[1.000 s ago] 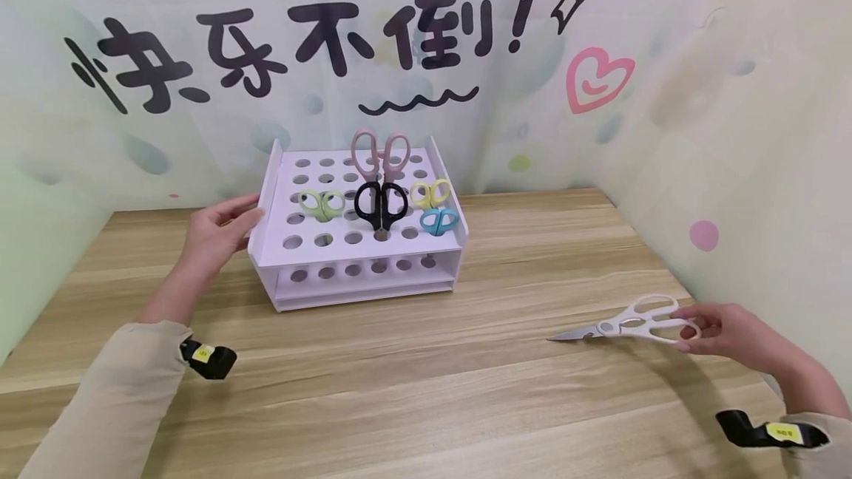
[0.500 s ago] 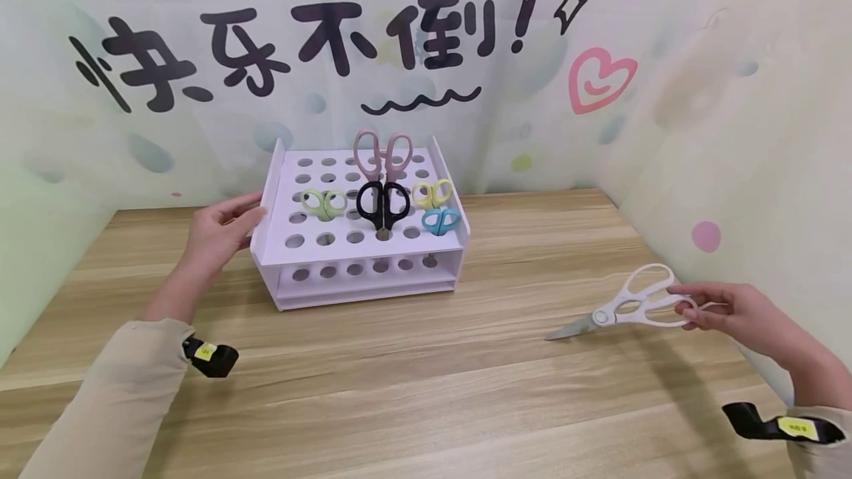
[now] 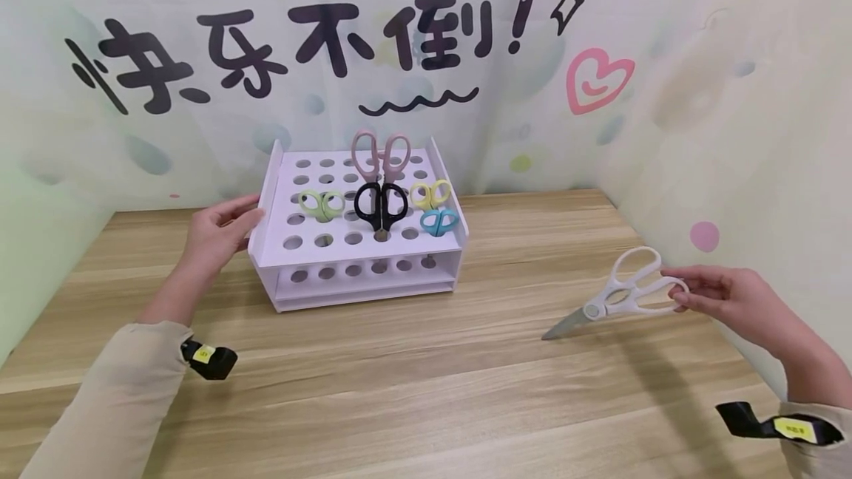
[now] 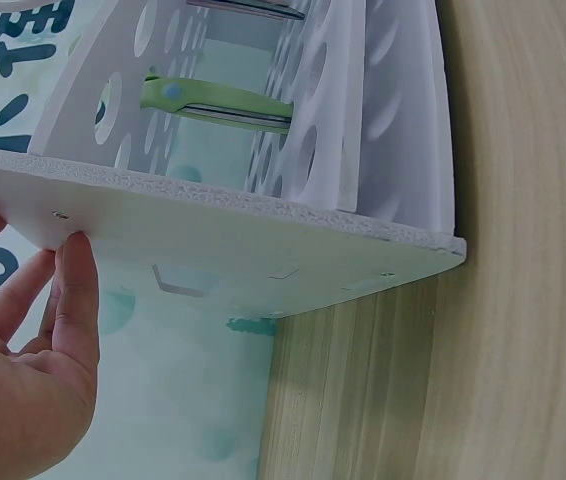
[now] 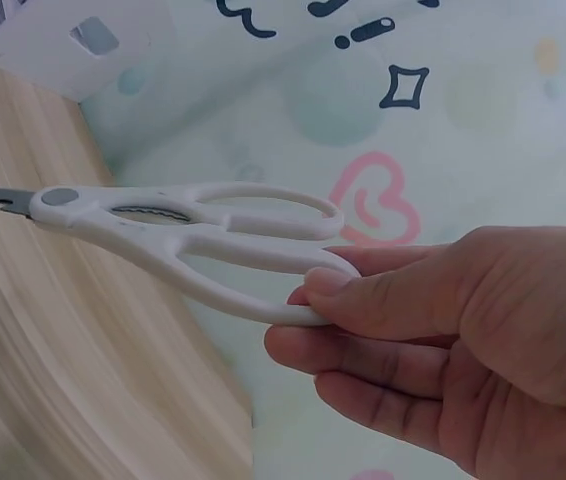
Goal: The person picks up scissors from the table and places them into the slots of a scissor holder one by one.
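Note:
Pinched between thumb and fingers of my right hand [image 3: 739,301] is one handle loop of white kitchen scissors [image 5: 133,215]. The scissors tilt, with handles raised and blade tips low to the left; whether the tips touch the table I cannot tell. My left hand [image 3: 216,235] rests its fingertips against the outer left side of a white rack [image 3: 319,250], as the left wrist view also shows. Standing in the rack's holes are scissors with pink [image 3: 364,157], black [image 3: 368,202], green [image 3: 322,205], yellow [image 3: 430,194] and blue [image 3: 439,222] handles.
The rack stands on a wood-grain table [image 3: 399,390], near a printed backdrop [image 3: 519,94] with dark lettering. Several round holes fill its top and lower shelf. To the right, a pale wall [image 3: 765,168] rises close beside the table edge.
My right hand has risen and moved slightly left, lifting the scissors' handles off the table and tilting them steeper; the blade tips stay low. The left hand and rack have not moved.

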Demonstrator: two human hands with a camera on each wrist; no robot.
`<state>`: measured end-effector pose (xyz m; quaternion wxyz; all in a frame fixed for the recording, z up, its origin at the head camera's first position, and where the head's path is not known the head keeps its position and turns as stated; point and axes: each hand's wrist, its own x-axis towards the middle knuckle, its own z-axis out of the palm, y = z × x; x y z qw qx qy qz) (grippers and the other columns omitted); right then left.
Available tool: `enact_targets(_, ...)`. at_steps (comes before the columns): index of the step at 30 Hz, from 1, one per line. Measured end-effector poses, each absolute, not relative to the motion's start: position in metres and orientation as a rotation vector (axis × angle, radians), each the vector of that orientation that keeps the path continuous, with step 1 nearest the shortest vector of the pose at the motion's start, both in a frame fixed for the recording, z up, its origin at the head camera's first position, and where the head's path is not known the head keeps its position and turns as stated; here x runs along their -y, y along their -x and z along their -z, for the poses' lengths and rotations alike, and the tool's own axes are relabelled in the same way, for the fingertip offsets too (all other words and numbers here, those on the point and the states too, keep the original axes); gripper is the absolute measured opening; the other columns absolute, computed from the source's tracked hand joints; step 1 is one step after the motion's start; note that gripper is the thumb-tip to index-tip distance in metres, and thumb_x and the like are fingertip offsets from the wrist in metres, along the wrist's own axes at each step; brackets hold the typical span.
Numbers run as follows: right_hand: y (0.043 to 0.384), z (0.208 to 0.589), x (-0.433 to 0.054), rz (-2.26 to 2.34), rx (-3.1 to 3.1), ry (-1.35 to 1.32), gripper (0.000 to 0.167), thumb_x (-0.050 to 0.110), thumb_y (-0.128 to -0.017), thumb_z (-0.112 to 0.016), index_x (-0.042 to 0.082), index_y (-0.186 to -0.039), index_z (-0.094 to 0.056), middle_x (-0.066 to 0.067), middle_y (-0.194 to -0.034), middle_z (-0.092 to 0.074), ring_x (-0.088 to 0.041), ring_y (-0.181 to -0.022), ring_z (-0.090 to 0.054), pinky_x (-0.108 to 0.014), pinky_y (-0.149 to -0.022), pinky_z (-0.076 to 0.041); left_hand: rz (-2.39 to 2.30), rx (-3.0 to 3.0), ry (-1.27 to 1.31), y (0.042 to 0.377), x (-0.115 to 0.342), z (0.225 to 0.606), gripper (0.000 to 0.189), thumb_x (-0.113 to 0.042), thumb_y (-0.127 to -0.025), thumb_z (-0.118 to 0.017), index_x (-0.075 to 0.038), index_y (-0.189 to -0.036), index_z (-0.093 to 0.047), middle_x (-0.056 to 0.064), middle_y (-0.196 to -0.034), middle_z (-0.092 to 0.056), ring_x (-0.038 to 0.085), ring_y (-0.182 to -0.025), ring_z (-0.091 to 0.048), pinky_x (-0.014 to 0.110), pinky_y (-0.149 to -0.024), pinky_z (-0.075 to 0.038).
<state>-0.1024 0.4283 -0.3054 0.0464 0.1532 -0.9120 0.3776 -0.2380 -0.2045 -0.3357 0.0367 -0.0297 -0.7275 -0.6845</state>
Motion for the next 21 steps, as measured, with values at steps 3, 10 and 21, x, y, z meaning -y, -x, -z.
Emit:
enact_targets(3,0.104,0.300,-0.421,-1.107,2.776,-0.467,0.034,-0.008,-0.084,-0.060,0.009,-0.113,-0.064,0.008,-0.085,-0.068,-0.006,-0.070,-0.065,-0.017,-0.059,-0.052,2.105,2.230,0.088,0.238,0.205,0.336,0.053,-0.018,-0.087,-0.063,-0.001,-0.134,-0.045,-0.012,-0.090,-0.057,-0.002,-0.075,-0.057,0.014,-0.063,-0.052)
enact_targets(10,0.112,0.285,-0.401,-0.977,2.766,-0.541,0.027,-0.007,-0.083,-0.062,-0.012,-0.109,-0.060,0.010,-0.084,-0.067,0.001,-0.075,-0.063,-0.014,-0.061,-0.051,2.107,2.224,0.121,0.248,0.212,0.349,0.048,-0.024,-0.085,-0.066,-0.010,-0.130,-0.053,-0.007,-0.097,-0.057,0.002,-0.080,-0.058,0.016,-0.065,-0.053)
enact_targets(21,0.143,0.267,-0.352,-0.922,2.797,-0.735,0.028,-0.006,-0.082,-0.063,-0.010,-0.110,-0.060,0.004,-0.084,-0.065,-0.005,-0.076,-0.063,-0.018,-0.063,-0.053,2.053,2.237,0.082,0.285,0.233,0.387,0.044,-0.030,-0.081,-0.070,-0.022,-0.123,-0.061,-0.002,-0.104,-0.060,0.010,-0.085,-0.061,0.023,-0.065,-0.055)
